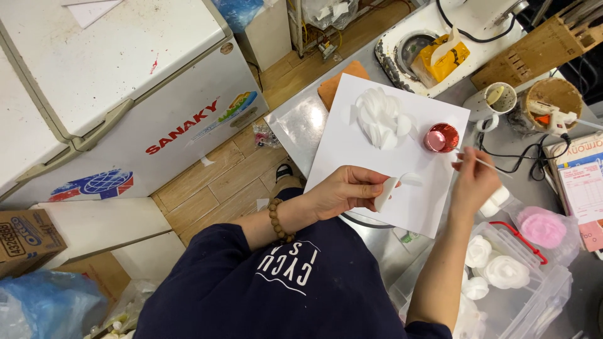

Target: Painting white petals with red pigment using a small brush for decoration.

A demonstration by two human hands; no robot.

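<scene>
Bright, even indoor light falls from above, with soft, short shadows. Glare whitens the freezer lid (107, 56) and the steel counter (301, 122). Edges bend with wide-angle distortion; the right hand (475, 182) blurs slightly.

A white chest freezer (119, 81) stands left; a wooden knife block (540, 47) sits top right.

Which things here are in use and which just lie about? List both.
In use: left hand holding white petal piece; right hand holding thin white stick; white paper sheet; shiny pink cup.

Lying about: yellow tissue box; white mug; clear plastic box.
</scene>
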